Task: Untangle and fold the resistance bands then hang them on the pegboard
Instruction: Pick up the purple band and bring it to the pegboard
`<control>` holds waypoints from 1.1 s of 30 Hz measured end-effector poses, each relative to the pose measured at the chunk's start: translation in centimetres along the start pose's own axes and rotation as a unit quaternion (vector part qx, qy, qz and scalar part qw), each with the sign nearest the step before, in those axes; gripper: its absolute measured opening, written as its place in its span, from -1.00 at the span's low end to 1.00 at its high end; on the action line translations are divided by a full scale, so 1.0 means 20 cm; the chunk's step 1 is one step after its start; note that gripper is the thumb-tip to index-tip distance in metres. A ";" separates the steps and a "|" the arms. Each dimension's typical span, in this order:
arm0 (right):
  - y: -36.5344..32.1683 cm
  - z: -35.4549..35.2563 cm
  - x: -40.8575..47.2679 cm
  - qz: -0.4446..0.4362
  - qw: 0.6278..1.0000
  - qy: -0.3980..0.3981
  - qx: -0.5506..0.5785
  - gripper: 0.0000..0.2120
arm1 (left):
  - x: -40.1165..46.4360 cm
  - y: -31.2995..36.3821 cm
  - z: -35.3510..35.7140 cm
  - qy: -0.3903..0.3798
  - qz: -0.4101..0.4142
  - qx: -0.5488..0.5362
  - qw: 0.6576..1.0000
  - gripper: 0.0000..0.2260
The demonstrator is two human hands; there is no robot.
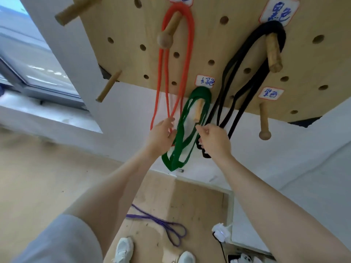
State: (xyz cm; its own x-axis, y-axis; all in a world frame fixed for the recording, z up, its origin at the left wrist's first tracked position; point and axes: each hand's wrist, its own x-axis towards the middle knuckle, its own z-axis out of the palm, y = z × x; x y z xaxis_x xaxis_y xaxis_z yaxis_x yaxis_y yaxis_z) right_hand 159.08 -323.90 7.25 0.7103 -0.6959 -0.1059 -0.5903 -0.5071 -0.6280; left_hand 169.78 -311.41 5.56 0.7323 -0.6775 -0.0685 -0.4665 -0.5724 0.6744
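At the pegboard (237, 54), both hands on the green band (182, 141)
It hangs folded from a lower peg (198, 111); left hand (161, 135) fingers pinch its left strands, right hand (214, 139) fingers pinch a right strand

A white wall (284, 168) met a light wooden floor (38, 177). A window (28, 63) at the left let in daylight above its white sill (47, 118).

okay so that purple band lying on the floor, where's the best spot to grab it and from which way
Probably at the open end loop of the purple band, reaching straight down from above. It lies flat on the floor near the shoes, and the loop's gap gives fingers room to hook under.
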 end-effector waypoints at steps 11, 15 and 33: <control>-0.22 0.84 -0.47 0.033 0.968 -0.247 -0.008 -0.81 | -0.54 -1.03 -0.27 -0.126 -0.115 0.031 0.985 -0.67; -0.24 1.27 -0.55 0.065 0.949 -0.297 -0.084 -0.81 | -0.62 -1.44 -0.31 -0.146 -0.158 0.007 0.977 -0.67; 0.93 3.60 -0.15 0.054 0.916 -0.361 -0.168 -0.77 | -0.47 -3.31 1.41 -0.205 -0.366 -0.022 0.907 -0.64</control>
State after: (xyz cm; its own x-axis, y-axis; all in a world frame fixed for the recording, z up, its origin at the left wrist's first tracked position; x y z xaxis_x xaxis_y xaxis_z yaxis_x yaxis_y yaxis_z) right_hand 173.51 -294.57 -59.69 0.6375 -0.2960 -0.7113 -0.6708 -0.6674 -0.3234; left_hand 179.76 -280.13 -59.17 0.5871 -0.2438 -0.7719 0.0971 -0.9255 0.3661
